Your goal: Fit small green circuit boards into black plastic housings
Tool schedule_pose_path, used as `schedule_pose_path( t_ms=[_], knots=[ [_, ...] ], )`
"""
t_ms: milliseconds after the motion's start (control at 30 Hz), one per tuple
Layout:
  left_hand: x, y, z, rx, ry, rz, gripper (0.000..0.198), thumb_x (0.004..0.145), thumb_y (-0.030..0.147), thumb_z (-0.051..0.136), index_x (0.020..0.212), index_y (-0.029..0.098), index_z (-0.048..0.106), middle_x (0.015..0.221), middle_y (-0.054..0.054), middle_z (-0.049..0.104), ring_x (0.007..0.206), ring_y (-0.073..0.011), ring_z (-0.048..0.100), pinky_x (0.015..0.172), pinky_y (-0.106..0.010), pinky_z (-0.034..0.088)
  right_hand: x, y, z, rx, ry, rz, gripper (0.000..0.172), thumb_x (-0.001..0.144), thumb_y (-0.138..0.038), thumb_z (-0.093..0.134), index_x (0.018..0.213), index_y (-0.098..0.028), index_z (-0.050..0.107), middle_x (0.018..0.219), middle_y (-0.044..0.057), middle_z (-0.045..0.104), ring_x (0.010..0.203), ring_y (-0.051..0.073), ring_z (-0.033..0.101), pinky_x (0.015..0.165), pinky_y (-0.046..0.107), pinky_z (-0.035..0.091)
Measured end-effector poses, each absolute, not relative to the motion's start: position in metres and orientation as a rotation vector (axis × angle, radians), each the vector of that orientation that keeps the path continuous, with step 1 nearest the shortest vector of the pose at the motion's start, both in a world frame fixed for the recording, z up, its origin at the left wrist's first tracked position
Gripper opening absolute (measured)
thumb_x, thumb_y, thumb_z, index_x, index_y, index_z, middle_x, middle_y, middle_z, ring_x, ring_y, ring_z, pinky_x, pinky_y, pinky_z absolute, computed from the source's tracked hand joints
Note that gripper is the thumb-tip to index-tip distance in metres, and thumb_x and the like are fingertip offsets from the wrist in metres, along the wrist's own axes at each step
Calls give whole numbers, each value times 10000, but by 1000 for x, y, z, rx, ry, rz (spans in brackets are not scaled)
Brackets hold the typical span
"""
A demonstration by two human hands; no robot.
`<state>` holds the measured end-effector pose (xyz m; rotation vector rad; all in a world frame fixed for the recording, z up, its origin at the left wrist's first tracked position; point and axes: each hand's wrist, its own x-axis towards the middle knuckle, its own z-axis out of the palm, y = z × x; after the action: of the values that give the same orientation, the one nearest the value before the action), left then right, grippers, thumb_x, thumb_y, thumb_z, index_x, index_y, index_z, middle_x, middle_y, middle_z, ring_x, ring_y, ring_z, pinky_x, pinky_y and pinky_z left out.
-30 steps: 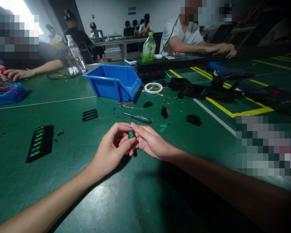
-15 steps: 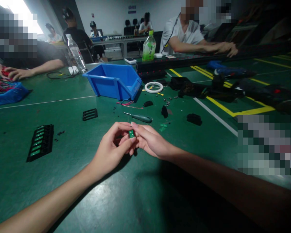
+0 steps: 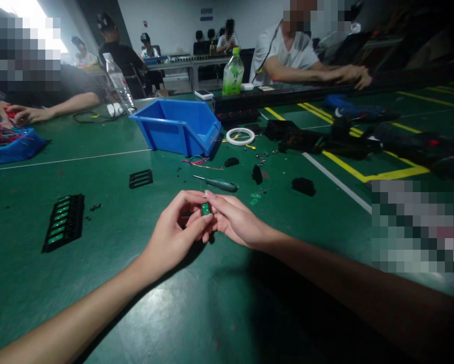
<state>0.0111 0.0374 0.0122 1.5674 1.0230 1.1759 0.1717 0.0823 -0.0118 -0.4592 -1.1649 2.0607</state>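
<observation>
A small green circuit board (image 3: 205, 208) is pinched between my left hand (image 3: 177, 222) and my right hand (image 3: 236, 217), low over the green table (image 3: 154, 313). Fingers of both hands hide its edges. Just beyond them lies a screwdriver (image 3: 221, 185) with a green handle. Several small green boards (image 3: 255, 198) rest right of my right hand. To the left are a black frame (image 3: 141, 178) with slots and a black holder (image 3: 63, 222) with several green boards in it. Dark blocks (image 3: 303, 186) lie at the right.
Beyond my hands stand a blue bin (image 3: 173, 129), a white ring (image 3: 240, 136) and a green bottle (image 3: 233, 73). Black parts and a power tool (image 3: 419, 146) lie at the right. People's hands are at far left (image 3: 32, 112) and far right (image 3: 348, 76).
</observation>
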Motion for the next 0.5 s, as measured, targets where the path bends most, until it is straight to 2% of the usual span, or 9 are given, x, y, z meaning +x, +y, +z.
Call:
schedule_pose_path(
  t_ms=[333, 500],
  knots=[
    [11, 37, 11, 1514, 989, 1160, 166, 962, 227, 687, 1094, 185, 597, 1159, -43, 624, 691, -62, 639, 585, -208, 553, 172, 83, -13, -460, -1177, 2065, 477, 991, -535, 617, 1214, -116, 677, 906, 73, 709, 662, 144, 706, 609, 263, 613],
    [11, 37, 12, 1518, 1003, 1168, 167, 952, 225, 696, 1080, 184, 597, 1163, -51, 634, 691, -70, 644, 590, -215, 556, 172, 83, -13, -451, -1186, 2062, 471, 999, -532, 607, 1199, -112, 685, 898, 77, 710, 663, 142, 702, 606, 259, 611]
  ],
)
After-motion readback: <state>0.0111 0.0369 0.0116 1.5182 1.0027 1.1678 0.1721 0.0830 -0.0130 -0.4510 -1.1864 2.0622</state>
